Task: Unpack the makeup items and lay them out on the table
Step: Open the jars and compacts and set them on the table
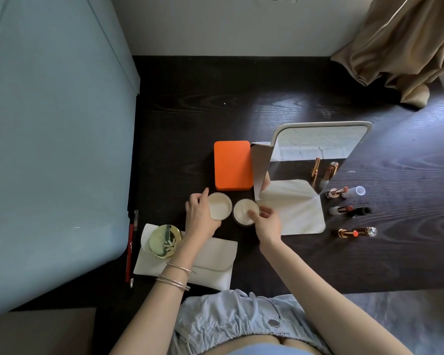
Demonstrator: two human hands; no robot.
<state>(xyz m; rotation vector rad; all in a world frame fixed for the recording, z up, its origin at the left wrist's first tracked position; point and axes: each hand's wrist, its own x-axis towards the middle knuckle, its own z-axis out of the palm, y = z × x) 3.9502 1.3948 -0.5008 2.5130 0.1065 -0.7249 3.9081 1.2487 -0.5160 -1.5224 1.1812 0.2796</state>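
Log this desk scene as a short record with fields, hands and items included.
left hand: on the left cream jar
right hand: fingers on the right cream jar
orange case: closed, behind the jars
mirror: standing, right of the case
lipsticks: lying right of the mirror
gold compact: on the white pouch

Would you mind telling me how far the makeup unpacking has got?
Done: three lipsticks lie right of the mirror, and the orange case is out. In hand: the left hand and right hand are on two cream jars. Left: gold compact still on the pouch.
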